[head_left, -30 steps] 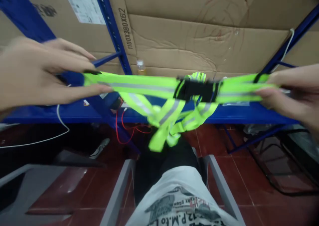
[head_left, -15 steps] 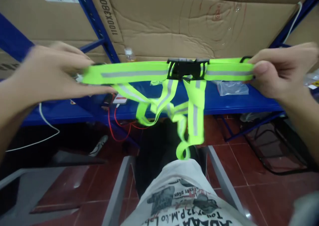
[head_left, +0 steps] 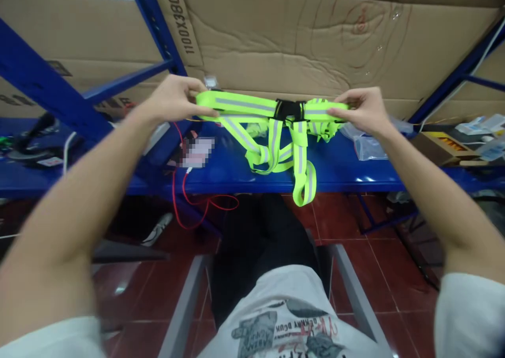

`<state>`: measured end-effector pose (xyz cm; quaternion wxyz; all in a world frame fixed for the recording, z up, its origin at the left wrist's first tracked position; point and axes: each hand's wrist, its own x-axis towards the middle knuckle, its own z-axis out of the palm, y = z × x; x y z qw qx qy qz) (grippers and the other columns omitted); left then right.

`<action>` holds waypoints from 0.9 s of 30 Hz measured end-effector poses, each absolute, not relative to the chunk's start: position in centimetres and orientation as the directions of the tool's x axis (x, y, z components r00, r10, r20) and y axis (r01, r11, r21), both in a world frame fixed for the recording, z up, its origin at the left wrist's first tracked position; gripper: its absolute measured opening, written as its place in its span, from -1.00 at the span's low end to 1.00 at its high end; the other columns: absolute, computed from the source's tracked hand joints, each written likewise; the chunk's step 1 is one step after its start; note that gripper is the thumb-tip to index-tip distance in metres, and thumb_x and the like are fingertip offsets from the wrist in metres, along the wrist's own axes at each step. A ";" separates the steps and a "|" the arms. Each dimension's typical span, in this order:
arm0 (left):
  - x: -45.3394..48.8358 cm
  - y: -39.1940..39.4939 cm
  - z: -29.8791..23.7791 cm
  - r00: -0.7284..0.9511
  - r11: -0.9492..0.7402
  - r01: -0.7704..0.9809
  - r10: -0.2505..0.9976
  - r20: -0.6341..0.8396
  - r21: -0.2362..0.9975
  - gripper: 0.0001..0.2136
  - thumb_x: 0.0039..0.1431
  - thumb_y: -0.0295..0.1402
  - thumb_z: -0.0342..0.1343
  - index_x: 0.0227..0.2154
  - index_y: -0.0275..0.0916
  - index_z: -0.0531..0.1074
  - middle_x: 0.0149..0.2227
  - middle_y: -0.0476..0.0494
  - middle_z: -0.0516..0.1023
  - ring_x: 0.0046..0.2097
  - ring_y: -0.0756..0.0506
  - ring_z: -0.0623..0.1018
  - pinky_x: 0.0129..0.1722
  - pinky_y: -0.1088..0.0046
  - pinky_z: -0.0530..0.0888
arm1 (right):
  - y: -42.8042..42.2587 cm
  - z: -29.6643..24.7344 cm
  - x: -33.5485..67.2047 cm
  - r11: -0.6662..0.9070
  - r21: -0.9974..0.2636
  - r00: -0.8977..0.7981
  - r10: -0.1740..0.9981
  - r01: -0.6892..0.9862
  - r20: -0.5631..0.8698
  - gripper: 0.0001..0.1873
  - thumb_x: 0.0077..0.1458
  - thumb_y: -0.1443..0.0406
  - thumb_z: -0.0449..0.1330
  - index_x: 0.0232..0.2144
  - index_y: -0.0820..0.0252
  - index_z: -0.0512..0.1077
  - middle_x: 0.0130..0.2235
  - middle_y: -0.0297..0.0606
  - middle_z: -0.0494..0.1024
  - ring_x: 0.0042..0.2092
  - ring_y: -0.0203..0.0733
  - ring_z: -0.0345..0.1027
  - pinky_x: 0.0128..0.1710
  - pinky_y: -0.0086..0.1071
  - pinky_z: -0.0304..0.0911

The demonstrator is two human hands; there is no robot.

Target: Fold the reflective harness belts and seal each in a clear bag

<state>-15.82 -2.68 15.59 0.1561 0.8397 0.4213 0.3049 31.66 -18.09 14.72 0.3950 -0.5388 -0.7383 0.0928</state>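
Note:
A neon yellow-green reflective harness (head_left: 244, 103) with grey stripes stretches sideways between my two hands above the blue shelf. My left hand (head_left: 173, 99) is closed on the left end of its belt. The right end is pinched by my right hand (head_left: 365, 111), thumb in front. A black buckle (head_left: 290, 110) joins the belt near its middle, and it is fastened. Loose straps hang in loops below the buckle, the lowest one dropping past the shelf's front edge. Behind the right part of the belt, more bunched yellow-green strap shows.
The blue shelf (head_left: 236, 182) carries a phone-like item (head_left: 197, 153) with a red cable (head_left: 205, 205), a clear plastic bag (head_left: 369, 145) and an open carton (head_left: 445, 147) at right. Cardboard (head_left: 268, 37) stands behind. Grey chair arms (head_left: 185, 300) flank my lap.
Both hands have moved farther away over the shelf, carrying the harness with them. They are closer together in the view, and the hanging straps now sit higher.

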 end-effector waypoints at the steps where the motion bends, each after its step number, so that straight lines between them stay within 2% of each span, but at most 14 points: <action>1: -14.4 -1.1 14.8 0.410 -0.562 0.605 0.827 0.384 0.565 -0.28 -0.11 -0.11 0.59 0.00 -0.54 0.54 -0.16 -0.09 0.68 -0.18 0.02 0.55 0.01 0.38 0.58 | -15.8 13.8 31.7 0.360 -0.542 -0.013 0.841 0.760 0.541 -0.57 0.15 0.06 0.46 -0.08 0.25 0.62 -0.19 -0.14 0.69 -0.25 -0.17 0.39 -0.19 -0.25 0.39; 3: -11.6 0.8 13.0 0.287 -0.515 0.629 0.850 0.442 0.582 -0.12 -0.08 -0.26 0.56 0.28 -0.54 0.36 0.16 -0.36 0.60 0.13 -0.18 0.58 0.31 0.10 0.49 | -12.4 12.0 31.3 0.270 -0.461 0.056 0.814 0.845 0.578 -0.45 0.08 0.12 0.44 0.07 0.27 0.58 -0.02 0.03 0.68 -0.03 0.08 0.51 0.06 -0.03 0.46; 4: -10.3 1.1 12.1 0.292 -0.545 0.632 0.826 0.483 0.550 -0.02 -0.09 -0.31 0.55 0.38 -0.50 0.24 0.34 -0.49 0.45 0.33 -0.31 0.47 0.46 -0.04 0.33 | -11.2 10.9 30.8 0.257 -0.400 0.030 0.809 0.880 0.587 -0.36 0.09 0.12 0.41 0.17 0.28 0.54 0.12 0.12 0.63 0.14 0.22 0.49 0.21 0.09 0.39; 6: -8.2 0.0 10.2 0.428 -0.675 0.597 0.725 0.539 0.433 -0.03 0.01 -0.28 0.47 0.45 -0.40 0.16 0.52 -0.57 0.19 0.55 -0.46 0.19 0.55 -0.19 0.12 | -10.3 8.7 29.6 0.277 -0.298 -0.062 0.818 0.913 0.572 -0.24 0.13 0.08 0.36 0.31 0.28 0.44 0.41 0.23 0.39 0.41 0.40 0.27 0.39 0.25 0.21; 7: -7.4 -1.1 9.2 0.528 -0.744 0.561 0.659 0.536 0.362 -0.13 0.15 -0.22 0.39 0.45 -0.34 0.18 0.52 -0.54 0.20 0.55 -0.45 0.20 0.54 -0.17 0.15 | -10.3 7.5 29.0 0.292 -0.266 -0.101 0.823 0.919 0.558 -0.24 0.17 0.06 0.33 0.34 0.25 0.42 0.49 0.22 0.27 0.48 0.44 0.16 0.42 0.31 0.14; 10: -6.0 -5.2 6.1 0.726 -0.799 0.561 0.601 0.336 0.216 -0.41 0.34 -0.04 0.20 0.30 -0.27 0.39 0.27 -0.46 0.52 0.34 -0.46 0.50 0.38 -0.14 0.40 | -11.1 4.6 27.2 0.275 -0.170 -0.161 0.856 0.946 0.491 -0.40 0.32 0.00 0.20 0.29 0.10 0.47 0.46 0.09 0.36 0.46 0.42 0.21 0.45 0.56 -0.15; 12: -5.2 -6.9 4.0 0.765 -0.803 0.574 0.596 0.244 0.160 -0.33 0.31 -0.06 0.23 0.36 -0.32 0.32 0.30 -0.52 0.48 0.33 -0.49 0.50 0.34 -0.11 0.45 | -11.0 3.5 26.2 0.225 -0.070 -0.160 0.849 0.972 0.504 -0.53 0.37 0.08 0.13 0.20 0.10 0.53 0.40 0.10 0.43 0.42 0.37 0.27 0.47 0.56 -0.28; 14: -4.2 -7.0 2.3 0.756 -0.800 0.577 0.599 0.266 0.162 -0.26 0.32 -0.23 0.18 0.48 -0.36 0.13 0.43 -0.58 0.31 0.43 -0.48 0.40 0.37 -0.07 0.43 | -9.9 3.3 25.4 0.200 0.027 -0.189 0.863 0.979 0.469 -0.53 0.36 0.20 0.13 0.24 0.16 0.50 0.44 0.13 0.36 0.46 0.32 0.21 0.50 0.42 -0.21; 16: -3.1 -6.0 1.3 0.720 -0.776 0.594 0.630 0.290 0.211 -0.30 0.32 -0.31 0.14 0.47 -0.36 0.13 0.42 -0.58 0.33 0.41 -0.45 0.43 0.35 -0.06 0.44 | -8.0 3.6 24.7 0.195 0.094 -0.215 0.917 0.976 0.336 -0.36 0.29 0.26 0.18 0.39 0.21 0.36 0.48 0.17 0.31 0.48 0.30 0.18 0.46 0.25 -0.02; 19: -2.3 -4.6 1.4 0.677 -0.762 0.573 0.648 0.349 0.303 -0.54 0.31 -0.29 0.15 0.22 -0.33 0.40 0.19 -0.47 0.57 0.19 -0.36 0.60 0.23 0.05 0.52 | -5.2 4.1 23.6 0.152 0.133 -0.172 0.973 0.979 0.155 -0.17 0.19 0.31 0.27 0.46 0.37 0.22 0.25 0.27 0.56 0.29 0.33 0.44 0.31 0.12 0.18; 21: -2.7 -4.6 2.5 0.606 -0.763 0.554 0.645 0.466 0.335 -0.67 0.27 -0.26 0.19 0.03 -0.30 0.48 0.02 -0.38 0.62 0.06 -0.30 0.63 0.13 0.13 0.56 | -4.1 4.0 23.1 0.120 0.133 -0.137 0.982 0.984 0.130 -0.23 0.16 0.35 0.28 0.38 0.49 0.29 0.05 0.25 0.67 0.14 0.31 0.54 0.26 0.09 0.21; 24: -4.2 -5.9 4.9 0.430 -0.737 0.535 0.659 0.617 0.414 -0.74 0.17 -0.18 0.26 -0.19 -0.22 0.45 -0.22 -0.21 0.62 -0.16 -0.21 0.62 -0.08 0.23 0.57 | -3.8 3.3 22.5 0.117 0.103 -0.128 0.986 0.988 0.110 -0.44 0.25 0.23 0.27 0.21 0.46 0.46 0.04 0.25 0.64 0.13 0.30 0.52 0.14 0.00 0.32; 26: -5.2 -7.0 6.6 0.330 -0.639 0.485 0.766 0.552 0.597 -0.73 0.17 -0.13 0.28 -0.28 -0.18 0.39 -0.41 -0.07 0.55 -0.38 -0.12 0.57 -0.33 0.34 0.51 | -4.1 2.9 22.2 0.141 0.075 -0.148 0.984 0.987 0.100 -0.49 0.27 0.12 0.27 0.13 0.36 0.51 0.14 0.22 0.57 0.21 0.30 0.45 0.08 -0.06 0.38; 27: -5.6 -7.5 7.3 0.307 -0.543 0.436 0.840 0.448 0.718 -0.71 0.18 -0.09 0.28 -0.30 -0.16 0.36 -0.52 0.01 0.47 -0.50 -0.08 0.50 -0.46 0.39 0.43 | -4.3 2.8 22.1 0.157 0.066 -0.164 0.981 0.985 0.108 -0.48 0.25 0.11 0.29 0.14 0.32 0.51 0.20 0.21 0.51 0.26 0.30 0.40 0.10 -0.06 0.38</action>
